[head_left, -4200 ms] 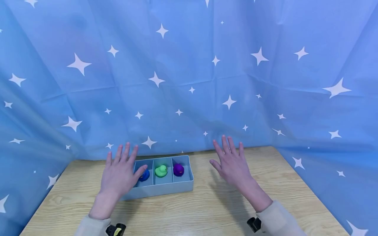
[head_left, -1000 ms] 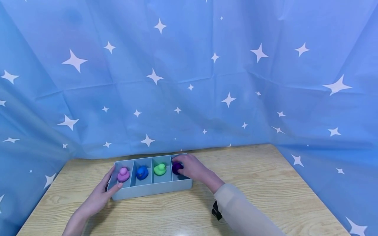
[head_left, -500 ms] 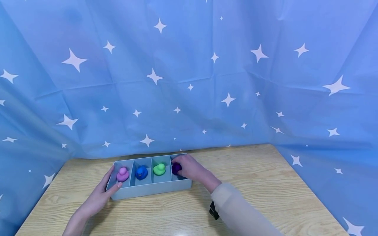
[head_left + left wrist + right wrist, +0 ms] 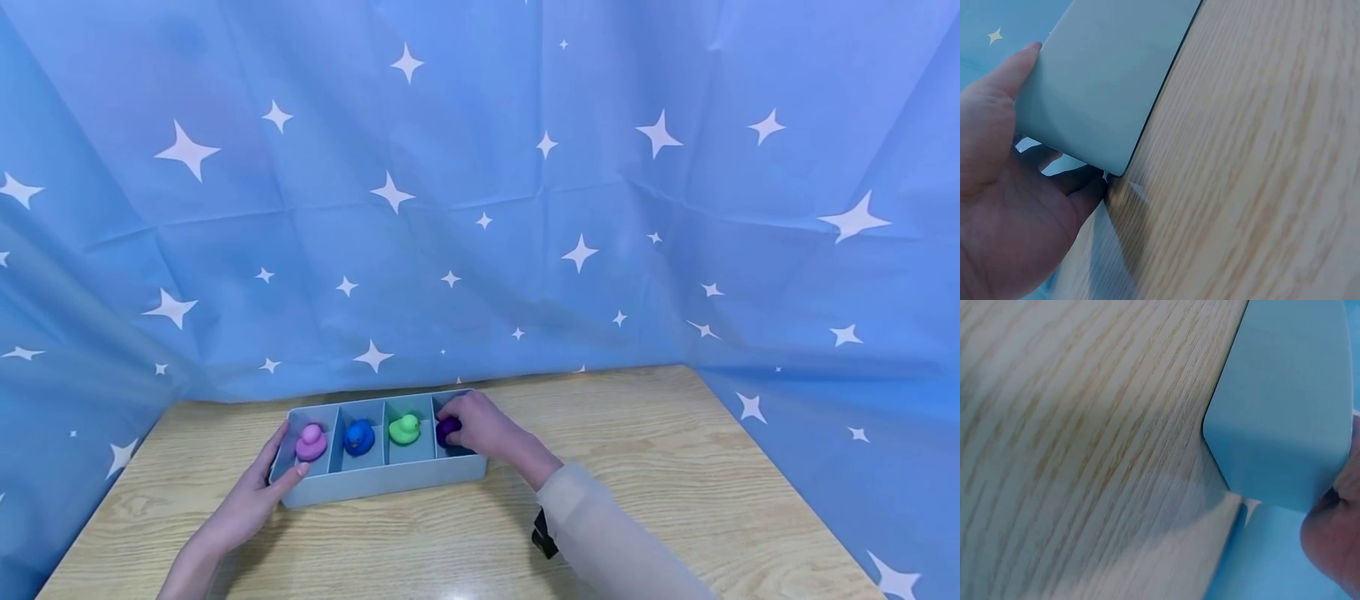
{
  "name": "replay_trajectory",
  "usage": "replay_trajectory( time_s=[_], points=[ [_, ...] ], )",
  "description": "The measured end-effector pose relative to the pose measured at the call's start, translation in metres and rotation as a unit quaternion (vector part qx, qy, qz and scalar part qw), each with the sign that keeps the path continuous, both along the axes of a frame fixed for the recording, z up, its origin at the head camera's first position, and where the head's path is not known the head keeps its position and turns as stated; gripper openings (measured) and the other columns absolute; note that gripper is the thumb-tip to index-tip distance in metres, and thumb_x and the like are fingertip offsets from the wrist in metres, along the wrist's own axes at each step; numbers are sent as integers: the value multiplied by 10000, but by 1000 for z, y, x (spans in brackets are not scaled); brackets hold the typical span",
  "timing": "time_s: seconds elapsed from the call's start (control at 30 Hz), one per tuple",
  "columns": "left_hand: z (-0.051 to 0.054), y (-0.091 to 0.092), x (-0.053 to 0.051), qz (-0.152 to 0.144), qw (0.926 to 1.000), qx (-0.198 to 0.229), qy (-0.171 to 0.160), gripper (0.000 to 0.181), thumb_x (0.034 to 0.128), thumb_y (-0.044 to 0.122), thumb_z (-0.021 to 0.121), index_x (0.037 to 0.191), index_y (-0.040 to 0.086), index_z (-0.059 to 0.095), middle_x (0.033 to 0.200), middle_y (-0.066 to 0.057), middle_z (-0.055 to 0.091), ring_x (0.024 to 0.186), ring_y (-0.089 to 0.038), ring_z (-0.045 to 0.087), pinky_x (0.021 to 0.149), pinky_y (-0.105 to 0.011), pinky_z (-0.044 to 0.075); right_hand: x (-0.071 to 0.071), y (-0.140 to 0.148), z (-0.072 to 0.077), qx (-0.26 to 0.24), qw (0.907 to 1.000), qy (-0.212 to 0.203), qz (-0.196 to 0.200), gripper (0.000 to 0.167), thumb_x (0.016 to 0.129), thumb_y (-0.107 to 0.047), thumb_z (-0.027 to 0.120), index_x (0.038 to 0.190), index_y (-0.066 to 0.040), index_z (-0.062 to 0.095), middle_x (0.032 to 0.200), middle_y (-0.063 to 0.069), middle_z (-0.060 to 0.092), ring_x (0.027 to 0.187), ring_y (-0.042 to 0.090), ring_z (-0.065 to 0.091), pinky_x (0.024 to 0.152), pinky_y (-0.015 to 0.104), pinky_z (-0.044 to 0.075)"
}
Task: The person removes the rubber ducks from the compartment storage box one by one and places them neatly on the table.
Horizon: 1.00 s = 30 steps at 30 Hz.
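Observation:
A grey-blue box point(image 4: 386, 483) with dividers stands near the table's back edge, one rubber duck in each compartment. My left hand point(image 4: 243, 510) grips its left end, thumb at the front rim and fingers against the end wall; the left wrist view shows this hand point(image 4: 1019, 206) at the box corner. Inside the rightmost compartment, my right hand point(image 4: 486, 429) pinches a purple rubber duck point(image 4: 448, 428), partly covered by the fingers. In the right wrist view the box wall point(image 4: 1279, 406) hides the duck, and only part of the hand point(image 4: 1335, 534) shows.
From the left, the other compartments hold a pink duck point(image 4: 311, 443), a blue duck point(image 4: 359, 437) and a green duck point(image 4: 405, 430). Behind the wooden table point(image 4: 637, 467) hangs a blue curtain point(image 4: 480, 167) with white stars, which also runs along both sides.
Both hands, earlier spread above the table, have come down to the box: the left onto its end, the right onto the purple duck. Over the last second they have hardly moved.

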<state>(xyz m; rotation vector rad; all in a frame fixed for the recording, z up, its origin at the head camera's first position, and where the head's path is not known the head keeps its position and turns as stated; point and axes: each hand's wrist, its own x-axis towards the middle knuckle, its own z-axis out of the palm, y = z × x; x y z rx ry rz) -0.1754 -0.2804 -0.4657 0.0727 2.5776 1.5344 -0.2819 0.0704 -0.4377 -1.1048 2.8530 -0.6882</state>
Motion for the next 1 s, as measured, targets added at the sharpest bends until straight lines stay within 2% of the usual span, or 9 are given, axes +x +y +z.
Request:
replay_trajectory(
  time_s=[0.27, 0.63, 0.8, 1.0],
  points=[
    [-1, 1, 0, 16, 9999, -111, -63, 910, 1059, 382, 572, 1653, 133, -71, 1666, -306, -56, 1493, -563, -43, 1151, -742, 62, 1, 4, -1, -642, 9972, -376, 53, 277, 873, -57, 817, 1128, 31, 756, 1079, 131, 750, 1059, 296, 661, 929, 394, 536],
    [-1, 2, 0, 51, 9998, -97, -149, 902, 1061, 388, 565, 1655, 150, -71, 1669, -298, -60, 1496, -557, -49, 1149, -747, 57, -1, 9, -8, -1346, 9885, -669, -141, 252, 897, -94, 806, 1138, -32, 772, 1138, 77, 743, 1128, 259, 651, 986, 410, 526],
    [-1, 2, -1, 48, 9999, -38, -85, 901, 1062, 372, 568, 1654, 140, -70, 1667, -302, -65, 1493, -560, -57, 1148, -746, 50, -1, 10, -9, -1568, 9849, -714, -168, 268, 884, -92, 818, 1139, -20, 774, 1152, 77, 746, 1153, 263, 658, 1015, 420, 518],
    [-2, 0, -2, 58, 9999, -24, -118, 908, 1063, 378, 568, 1651, 143, -82, 1665, -304, -64, 1490, -565, -54, 1147, -747, 57, 0, 10, -5, -1767, 9781, -1036, -355, 299, 891, -98, 813, 1175, -22, 762, 1187, 78, 738, 1181, 268, 644, 1042, 445, 503]
  ],
)
